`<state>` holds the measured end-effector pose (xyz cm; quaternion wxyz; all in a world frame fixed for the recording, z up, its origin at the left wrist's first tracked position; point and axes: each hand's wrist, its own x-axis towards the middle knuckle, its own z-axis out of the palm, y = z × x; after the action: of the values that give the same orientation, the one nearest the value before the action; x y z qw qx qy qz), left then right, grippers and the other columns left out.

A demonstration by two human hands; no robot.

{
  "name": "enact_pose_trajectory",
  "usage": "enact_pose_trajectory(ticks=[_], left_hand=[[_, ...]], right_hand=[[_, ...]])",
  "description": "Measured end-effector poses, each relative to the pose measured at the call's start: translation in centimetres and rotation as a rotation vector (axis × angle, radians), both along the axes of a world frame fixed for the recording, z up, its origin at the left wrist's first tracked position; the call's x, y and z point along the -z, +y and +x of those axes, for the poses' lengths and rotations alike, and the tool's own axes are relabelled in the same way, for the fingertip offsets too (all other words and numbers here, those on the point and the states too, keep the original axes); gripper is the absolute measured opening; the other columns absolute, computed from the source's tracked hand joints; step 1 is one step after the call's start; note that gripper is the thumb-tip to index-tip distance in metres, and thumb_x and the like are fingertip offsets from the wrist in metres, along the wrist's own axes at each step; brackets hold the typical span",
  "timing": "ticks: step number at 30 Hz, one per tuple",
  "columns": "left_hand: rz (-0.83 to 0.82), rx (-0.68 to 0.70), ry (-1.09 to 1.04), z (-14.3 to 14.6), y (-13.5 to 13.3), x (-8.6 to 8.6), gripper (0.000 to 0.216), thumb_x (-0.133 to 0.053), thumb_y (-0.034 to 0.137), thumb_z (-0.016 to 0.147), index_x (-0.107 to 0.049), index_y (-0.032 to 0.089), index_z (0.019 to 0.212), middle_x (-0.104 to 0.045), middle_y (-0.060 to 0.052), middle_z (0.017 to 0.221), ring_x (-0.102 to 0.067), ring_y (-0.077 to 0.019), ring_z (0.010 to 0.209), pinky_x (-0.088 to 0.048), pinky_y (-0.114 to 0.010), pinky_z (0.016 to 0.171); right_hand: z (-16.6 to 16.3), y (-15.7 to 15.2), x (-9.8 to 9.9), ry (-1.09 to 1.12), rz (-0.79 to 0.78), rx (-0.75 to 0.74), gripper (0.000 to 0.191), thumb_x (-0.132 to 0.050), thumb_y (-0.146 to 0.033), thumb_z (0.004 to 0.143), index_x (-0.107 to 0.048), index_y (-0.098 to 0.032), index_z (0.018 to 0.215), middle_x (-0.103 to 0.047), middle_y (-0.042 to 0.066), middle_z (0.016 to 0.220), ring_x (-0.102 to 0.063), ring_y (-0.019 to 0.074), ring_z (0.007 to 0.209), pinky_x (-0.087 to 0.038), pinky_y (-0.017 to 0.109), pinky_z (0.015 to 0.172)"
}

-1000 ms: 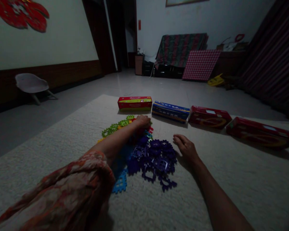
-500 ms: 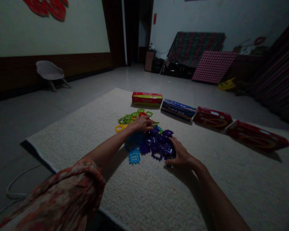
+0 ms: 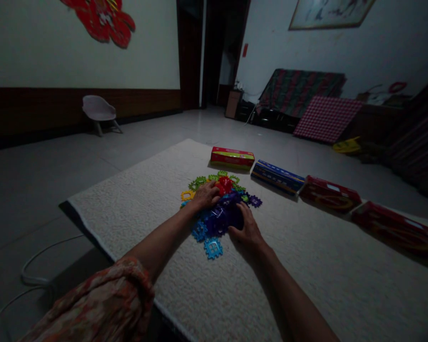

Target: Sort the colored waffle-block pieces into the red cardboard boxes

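Note:
A heap of notched plastic building pieces lies on a pale textured mat (image 3: 135, 190). Purple pieces (image 3: 219, 216) are bunched in the middle, and red pieces (image 3: 224, 184) sit just behind. Green pieces (image 3: 199, 181), a yellow piece (image 3: 187, 195) and blue pieces (image 3: 213, 248) lie around them. My left hand (image 3: 205, 195) rests palm down over the heap's left side, fingers apart and reaching to the red and purple pieces. Cupped against the right side of the purple bunch is my right hand (image 3: 248, 228), thumb apart from its fingers. Pieces under both hands are partly hidden.
Behind and right of the heap stand a red and yellow-green box (image 3: 231, 158), a blue box (image 3: 277, 178) and two dark red boxes (image 3: 330, 194). A small chair (image 3: 99, 110) is by the left wall. A pale cable (image 3: 35, 259) lies on the floor left.
My right hand has moved inward, and the purple pieces are pushed left into a tighter bunch over the blue ones. One purple piece stays apart at the right. The head view has shifted.

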<state>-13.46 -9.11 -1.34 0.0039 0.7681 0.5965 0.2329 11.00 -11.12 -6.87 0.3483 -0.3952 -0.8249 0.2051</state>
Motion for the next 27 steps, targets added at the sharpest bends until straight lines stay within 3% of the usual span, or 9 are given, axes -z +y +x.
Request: enact_pose_trajectory(ticks=[7, 12, 16, 19, 20, 22, 25, 27], left_hand=[[0.001, -0.165, -0.298, -4.8, 1.4, 0.5, 0.02, -0.062, 0.024, 0.086, -0.078, 0.021, 0.097, -0.069, -0.008, 0.124, -0.063, -0.0231, 0.118, -0.049, -0.035, 0.107], [-0.026, -0.279, -0.425, -8.3, 2.6, 0.0, 0.028, -0.056, 0.029, 0.089, -0.079, 0.023, 0.104, -0.077, -0.005, 0.112, -0.069, -0.022, 0.11, -0.052, -0.031, 0.1], [-0.032, -0.39, -0.474, -10.7, 3.0, 0.0, 0.035, -0.052, 0.032, 0.09, -0.079, 0.021, 0.108, -0.077, -0.006, 0.115, -0.069, -0.0234, 0.111, -0.052, -0.029, 0.097], [-0.049, -0.463, -0.508, -11.8, 3.3, 0.4, 0.039, -0.049, 0.035, 0.091, -0.077, 0.019, 0.113, -0.076, -0.006, 0.119, -0.069, -0.0228, 0.111, -0.051, -0.028, 0.097], [-0.056, -0.48, -0.516, -12.1, 3.4, 0.5, 0.039, -0.049, 0.036, 0.091, -0.077, 0.02, 0.114, -0.076, -0.005, 0.12, -0.069, -0.0224, 0.111, -0.05, -0.028, 0.097], [-0.072, -0.508, -0.531, -12.4, 3.7, 0.8, 0.039, -0.051, 0.036, 0.09, -0.077, 0.02, 0.115, -0.076, -0.005, 0.12, -0.068, -0.0222, 0.111, -0.049, -0.028, 0.098], [-0.101, -0.543, -0.554, -12.9, 4.3, 1.1, 0.034, -0.056, 0.034, 0.087, -0.078, 0.021, 0.109, -0.077, -0.006, 0.115, -0.068, -0.0235, 0.11, -0.048, -0.028, 0.098], [-0.116, -0.559, -0.58, -13.2, 4.6, 1.3, 0.03, -0.059, 0.032, 0.084, -0.08, 0.022, 0.102, -0.079, -0.005, 0.108, -0.069, -0.0237, 0.106, -0.049, -0.028, 0.095]], right_hand=[[-7.3, 2.7, 0.1, 0.102, 0.023, -0.073, 0.079, -0.069, -0.024, 0.073, -0.043, -0.016, 0.147, -0.04, 0.02, 0.156, -0.037, 0.0323, 0.147, -0.029, 0.053, 0.122], [-13.3, 5.0, -0.1, 0.133, -0.012, -0.108, 0.081, -0.071, -0.021, 0.071, -0.042, -0.016, 0.147, -0.041, 0.02, 0.155, -0.036, 0.032, 0.147, -0.029, 0.052, 0.123], [-16.9, 6.2, -1.6, 0.107, -0.011, -0.244, 0.083, -0.073, -0.023, 0.069, -0.044, -0.012, 0.146, -0.043, 0.021, 0.153, -0.038, 0.0321, 0.146, -0.031, 0.05, 0.121], [-17.0, 8.1, -3.3, 0.116, 0.098, -0.336, 0.068, -0.07, -0.024, 0.074, -0.052, -0.017, 0.139, -0.053, 0.016, 0.146, -0.046, 0.0278, 0.14, -0.037, 0.046, 0.118], [-16.4, 9.2, -3.8, 0.12, 0.125, -0.305, 0.058, -0.067, -0.025, 0.077, -0.057, -0.019, 0.134, -0.059, 0.013, 0.14, -0.052, 0.0261, 0.133, -0.04, 0.045, 0.115], [-14.3, 11.9, -4.6, 0.106, 0.109, -0.105, 0.04, -0.061, -0.026, 0.083, -0.064, -0.019, 0.122, -0.067, 0.013, 0.126, -0.062, 0.0258, 0.119, -0.046, 0.045, 0.108], [-10.7, 16.5, -4.7, -0.02, 0.034, 0.278, 0.044, -0.063, -0.028, 0.082, -0.064, -0.013, 0.123, -0.065, 0.019, 0.129, -0.058, 0.0327, 0.124, -0.044, 0.05, 0.108], [-9.0, 19.1, -4.2, -0.125, -0.071, 0.434, 0.052, -0.064, -0.039, 0.083, -0.062, -0.012, 0.129, -0.06, 0.022, 0.137, -0.055, 0.0371, 0.129, -0.044, 0.054, 0.106]])
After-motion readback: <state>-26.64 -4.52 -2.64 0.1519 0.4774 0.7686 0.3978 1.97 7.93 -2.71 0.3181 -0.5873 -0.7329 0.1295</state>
